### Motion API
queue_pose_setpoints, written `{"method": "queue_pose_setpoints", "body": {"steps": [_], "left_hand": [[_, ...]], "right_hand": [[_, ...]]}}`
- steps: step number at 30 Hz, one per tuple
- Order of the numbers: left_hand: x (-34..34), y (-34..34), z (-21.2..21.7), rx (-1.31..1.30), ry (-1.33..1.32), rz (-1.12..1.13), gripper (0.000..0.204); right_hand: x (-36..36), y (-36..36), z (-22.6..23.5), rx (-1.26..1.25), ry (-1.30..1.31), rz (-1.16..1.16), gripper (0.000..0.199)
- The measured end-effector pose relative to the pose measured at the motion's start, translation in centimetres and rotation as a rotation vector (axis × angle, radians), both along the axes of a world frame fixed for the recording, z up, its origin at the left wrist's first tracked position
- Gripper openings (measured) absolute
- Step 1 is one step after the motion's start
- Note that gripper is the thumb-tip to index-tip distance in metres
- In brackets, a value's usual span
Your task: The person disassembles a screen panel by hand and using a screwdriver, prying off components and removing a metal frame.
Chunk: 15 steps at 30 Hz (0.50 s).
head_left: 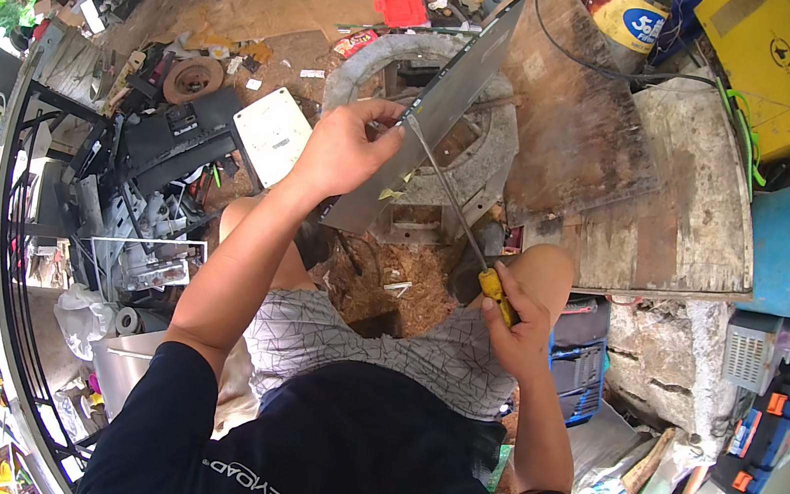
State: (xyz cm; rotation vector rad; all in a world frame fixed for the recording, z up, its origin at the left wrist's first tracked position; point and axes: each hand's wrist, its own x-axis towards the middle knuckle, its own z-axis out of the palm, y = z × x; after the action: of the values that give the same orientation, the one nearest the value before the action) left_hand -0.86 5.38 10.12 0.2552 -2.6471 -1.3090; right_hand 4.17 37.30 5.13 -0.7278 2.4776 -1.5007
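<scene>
One head-worn fisheye view — looking steeply down, close over the lap and cluttered ground.

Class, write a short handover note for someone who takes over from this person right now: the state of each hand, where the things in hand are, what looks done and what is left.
Left hand: grips the grey metal panel at its edge and holds it tilted on edge over the round stone ring.
Right hand: closed round the yellow handle of a long screwdriver; the shaft runs up to the panel beside the left hand's fingers.
Done: panel is lifted and steadied, tip is at the panel.
Left: the work at the tip; what it bears on is too small to tell. Keep both grips.
</scene>
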Motion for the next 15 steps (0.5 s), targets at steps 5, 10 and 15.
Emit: {"method": "queue_pose_setpoints", "body": {"steps": [5,10,15], "left_hand": [[-0.1,-0.1,-0.3,-0.006,0.003,-0.016,0.034],[-0.2,-0.3,-0.4,-0.046,0.062,-0.034,0.035],[0.2,-0.5,-0.9,-0.079,0.108,0.004,0.031]], "right_hand": [[-0.1,-0.1,-1.0,-0.067,-0.086,0.010,0.044],[-1.9,0.6,-0.4,-0.013,-0.066,0.060,0.044],[-4.3,1.6,3.7,0.281,0.305,0.106,0.045]]}}
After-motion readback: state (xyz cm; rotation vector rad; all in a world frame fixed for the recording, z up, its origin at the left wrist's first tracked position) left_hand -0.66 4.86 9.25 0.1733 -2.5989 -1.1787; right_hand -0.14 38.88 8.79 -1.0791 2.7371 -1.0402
